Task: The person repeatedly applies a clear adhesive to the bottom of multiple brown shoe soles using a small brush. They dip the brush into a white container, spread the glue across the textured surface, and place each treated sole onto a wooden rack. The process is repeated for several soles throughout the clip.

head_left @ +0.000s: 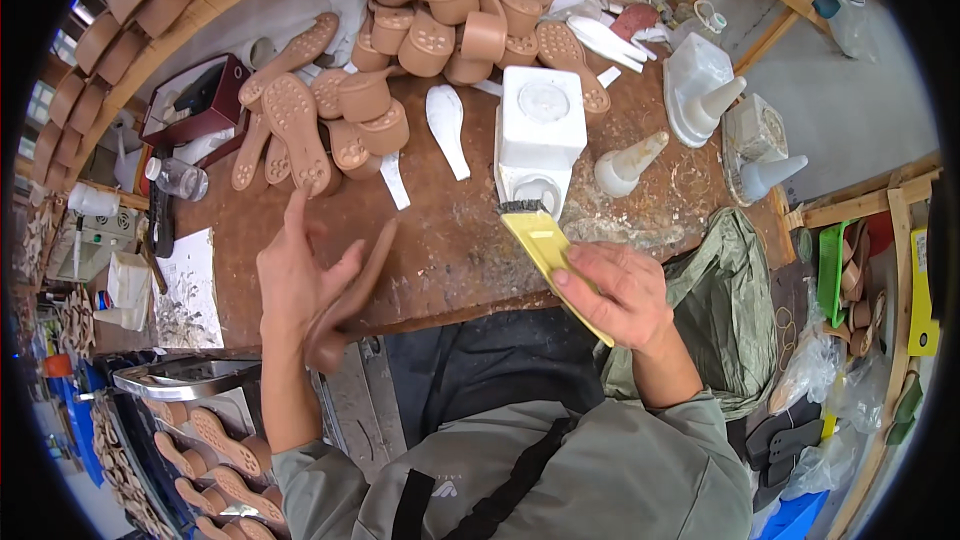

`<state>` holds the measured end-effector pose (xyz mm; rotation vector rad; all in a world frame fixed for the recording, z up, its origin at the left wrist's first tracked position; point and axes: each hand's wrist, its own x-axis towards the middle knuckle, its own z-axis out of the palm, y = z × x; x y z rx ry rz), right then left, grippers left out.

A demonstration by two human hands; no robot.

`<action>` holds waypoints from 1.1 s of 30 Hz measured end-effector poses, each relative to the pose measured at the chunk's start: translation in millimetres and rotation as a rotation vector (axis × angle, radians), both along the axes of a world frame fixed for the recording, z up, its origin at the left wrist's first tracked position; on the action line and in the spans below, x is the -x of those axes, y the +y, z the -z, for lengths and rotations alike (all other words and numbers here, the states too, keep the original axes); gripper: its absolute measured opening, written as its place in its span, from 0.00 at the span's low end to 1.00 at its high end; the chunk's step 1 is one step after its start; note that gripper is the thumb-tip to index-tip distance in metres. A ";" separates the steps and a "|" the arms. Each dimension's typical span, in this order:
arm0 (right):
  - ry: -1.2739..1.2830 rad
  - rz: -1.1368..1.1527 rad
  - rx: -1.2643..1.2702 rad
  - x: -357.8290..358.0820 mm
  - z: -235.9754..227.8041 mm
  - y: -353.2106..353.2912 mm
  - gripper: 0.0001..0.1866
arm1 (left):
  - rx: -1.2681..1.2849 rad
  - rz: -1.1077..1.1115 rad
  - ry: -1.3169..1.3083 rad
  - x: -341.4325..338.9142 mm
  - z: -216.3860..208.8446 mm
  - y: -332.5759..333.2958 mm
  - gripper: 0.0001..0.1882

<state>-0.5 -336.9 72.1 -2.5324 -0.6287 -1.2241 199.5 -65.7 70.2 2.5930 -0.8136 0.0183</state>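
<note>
In my right hand [615,290] is a flat yellow brush [548,258], pinched between thumb and fingers. Its dark bristles point away from me, over the near end of a white plastic container [540,135]. My left hand [305,265] is open, index finger stretched toward a brown shoe sole [293,125] at the near side of a pile. Whether the fingertip touches it, I cannot tell. Beside the left thumb and palm, a blurred brown heeled sole [358,290] lies on edge, its heel over the table's front edge; whether they touch is unclear.
More heeled soles [430,40] are heaped at the back of the brown table [440,260]. White insole shapes [447,130], a white cone [630,162] and a clear bottle [178,180] stand or lie around. A green plastic bag [735,310] hangs by the right edge; racked soles [225,440] fill the lower left.
</note>
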 end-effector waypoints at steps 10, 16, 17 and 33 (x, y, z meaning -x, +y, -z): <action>0.200 0.260 -0.844 -1.8 51.2 -4.9 0.10 | 0.154 0.111 -0.285 30.7 110.0 -1.1 0.21; 0.246 0.143 -1.064 -2.7 59.0 3.7 0.09 | 0.052 -0.242 -0.268 38.0 114.7 4.8 0.27; 0.248 0.125 -1.085 -2.8 61.9 5.1 0.09 | 0.063 -0.264 -0.069 37.8 112.9 7.9 0.28; 0.192 0.052 -1.467 0.5 61.7 -2.9 0.12 | -0.360 0.226 -0.165 27.9 58.3 -13.1 0.40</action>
